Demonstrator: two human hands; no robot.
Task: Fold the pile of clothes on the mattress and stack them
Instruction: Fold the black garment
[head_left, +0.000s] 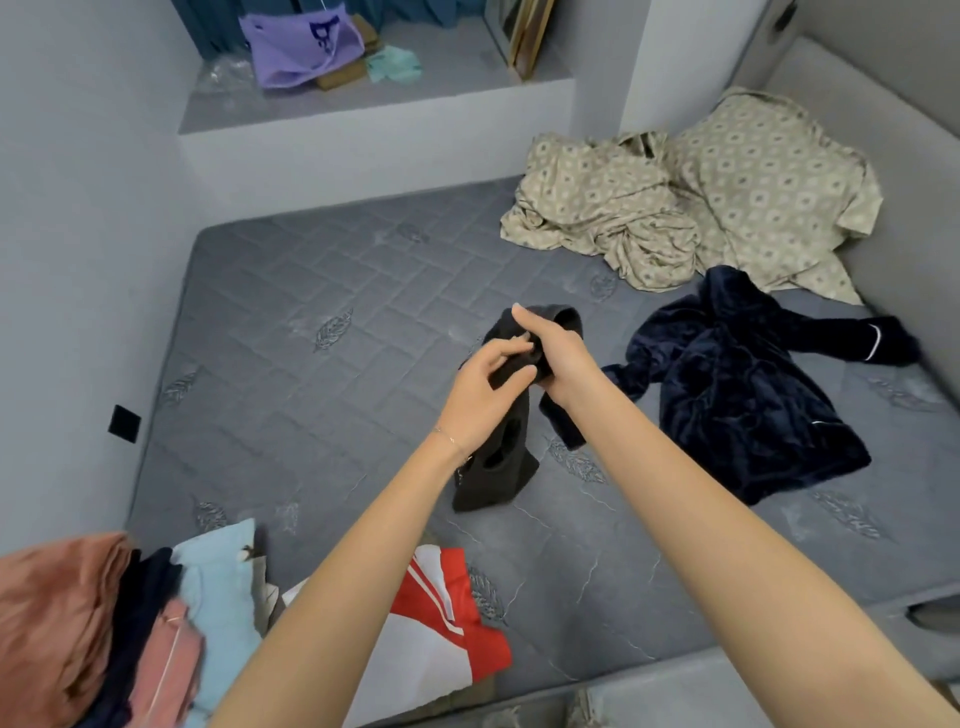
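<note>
A small black knit garment (498, 467) with holes in it hangs above the grey mattress (311, 332). My left hand (483, 395) and my right hand (550, 348) both grip its bunched upper part, close together over the mattress middle. Its lower end reaches down toward the mattress. A dark navy velvet jacket (743, 384) lies spread to the right of my hands. At the near left lies a pile of clothes (119, 623) in rust, navy, pink and light blue, with a red and white garment (441, 634) beside it under my left forearm.
Crumpled beige patterned bedding (675, 202) fills the mattress's far right corner. A raised ledge (363, 104) behind the mattress holds a purple bag (296, 47) and small items. Walls close in on the left and right. A black patch (123, 423) sits low on the left wall.
</note>
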